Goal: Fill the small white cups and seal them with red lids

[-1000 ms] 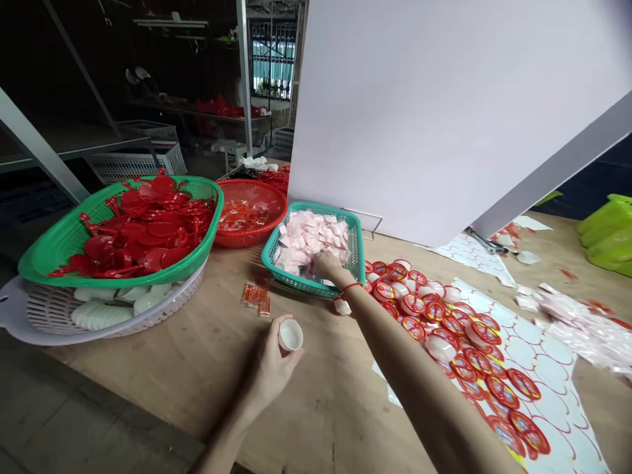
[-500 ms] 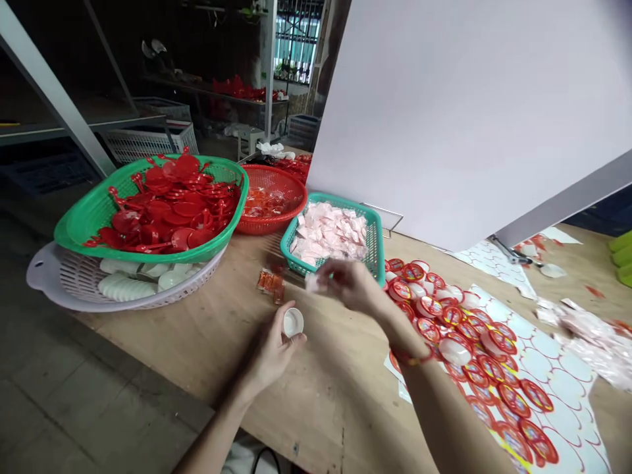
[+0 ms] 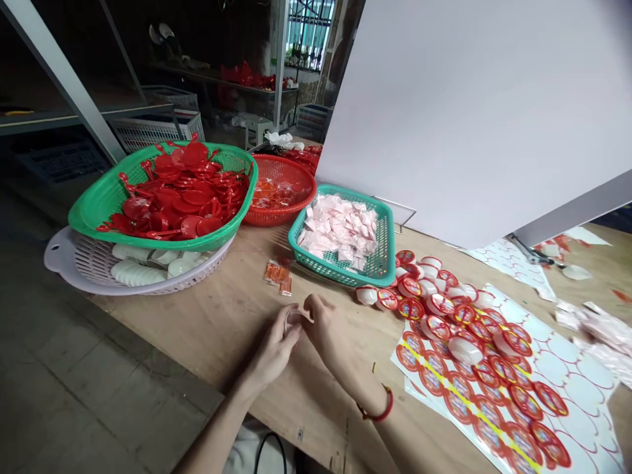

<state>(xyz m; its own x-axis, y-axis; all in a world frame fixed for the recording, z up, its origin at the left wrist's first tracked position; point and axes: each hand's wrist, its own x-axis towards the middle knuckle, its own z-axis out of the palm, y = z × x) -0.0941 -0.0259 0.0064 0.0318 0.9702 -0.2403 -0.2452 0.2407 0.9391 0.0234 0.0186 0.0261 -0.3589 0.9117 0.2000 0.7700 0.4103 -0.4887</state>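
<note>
My left hand (image 3: 274,349) is wrapped round a small white plastic cup (image 3: 293,318), its open mouth facing up. Over the cup's right rim, my right hand (image 3: 322,325) has its fingers bent together; what they hold is hidden. Just beyond both hands, a few small clear packets with orange contents (image 3: 278,276) lie on the wooden table (image 3: 232,322). Behind my right hand stands a teal basket (image 3: 386,240) of pale pink wrapped packets (image 3: 338,227).
At left, a green basket (image 3: 89,214) of red plastic paddle-shaped pieces (image 3: 190,197) rests on a pale basket (image 3: 59,257) holding white cups (image 3: 138,273). A red basket (image 3: 303,187) sits behind. Closed red-lidded cups (image 3: 467,349) and round sticker sheets (image 3: 459,401) cover the right.
My right hand has come from the teal basket's edge, where it held a small pale packet, to the cup in my left hand. The view has shifted slightly.
</note>
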